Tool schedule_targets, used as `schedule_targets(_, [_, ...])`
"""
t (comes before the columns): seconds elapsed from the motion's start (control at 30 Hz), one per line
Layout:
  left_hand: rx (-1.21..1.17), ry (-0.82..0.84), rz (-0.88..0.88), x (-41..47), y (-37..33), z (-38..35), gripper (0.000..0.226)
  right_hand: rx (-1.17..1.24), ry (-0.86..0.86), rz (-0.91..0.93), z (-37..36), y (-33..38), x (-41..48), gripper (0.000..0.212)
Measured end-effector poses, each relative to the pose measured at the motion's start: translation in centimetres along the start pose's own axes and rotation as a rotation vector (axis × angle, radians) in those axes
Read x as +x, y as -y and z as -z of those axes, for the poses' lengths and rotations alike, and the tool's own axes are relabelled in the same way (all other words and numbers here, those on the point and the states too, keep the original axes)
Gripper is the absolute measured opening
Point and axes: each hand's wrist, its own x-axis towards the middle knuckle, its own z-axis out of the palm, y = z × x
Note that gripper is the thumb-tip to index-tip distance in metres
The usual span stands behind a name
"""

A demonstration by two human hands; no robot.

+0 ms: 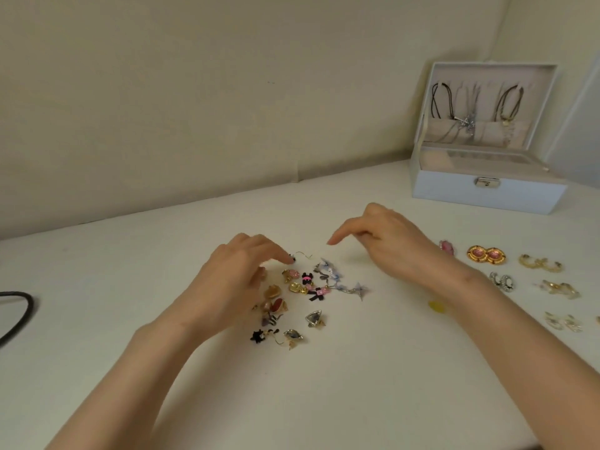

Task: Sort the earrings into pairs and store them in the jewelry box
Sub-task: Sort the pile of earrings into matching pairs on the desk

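A loose heap of unsorted mixed earrings (pixel 300 295), gold, pink, black, silver and pale blue, lies in the middle of the white table surface (pixel 324 391). The left hand (pixel 240 271) hangs over the heap's left side with bent fingers, its index fingertip at a small black earring with a thin gold hook (pixel 297 257) on the heap's far edge; whether it pinches that piece or only touches it cannot be told. The right hand (pixel 393 243) hovers just right of the heap, index finger stretched out toward the left, the other fingers loosely bent, nothing in it. Toward the right edge, sorted pairs lie side by side: round gold earrings with pink centres (pixel 486 254), gold hoop earrings (pixel 540 263), silver crystal earrings (pixel 501 282) and clear gold-trimmed earrings (pixel 560 289). The white jewelry box (pixel 454 190) stands at the far right corner, its lid (pixel 548 92) upright and open, with dark cord necklaces (pixel 509 105) hanging inside. A black braided cord (pixel 22 306) curves at the left edge.
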Motion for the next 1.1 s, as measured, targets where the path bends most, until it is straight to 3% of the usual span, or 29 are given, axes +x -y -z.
schedule_targets(0.1, [0.106,0.088,-0.096,0.2,-0.2,-0.9,0.068,-0.078,0.071,-0.024,0.3,-0.2,-0.7,0.048])
schedule_targets(0.33, [0.182,0.092,-0.036,0.3,0.4,-0.8,0.049,-0.109,0.138,-0.028,-1.7,-0.2,-1.3,0.047])
schedule_targets(0.57, [0.208,0.097,0.015,0.2,0.9,-1.0,0.063,-0.062,0.06,-0.034,-1.2,-0.4,-1.7,0.043])
schedule_targets(0.83, [0.153,0.021,0.036,0.0,1.3,-1.2,0.065,-0.012,0.184,-0.029,-1.0,0.3,-2.2,0.045])
schedule_targets(0.97, [0.131,-0.072,0.103,0.1,1.5,-0.9,0.044,0.041,0.08,-0.038,-1.0,1.0,-1.8,0.041])
schedule_targets(1.1, [0.126,-0.176,0.21,0.2,2.3,-0.6,0.025,0.078,0.123,0.054,-1.7,2.3,-1.8,0.043])
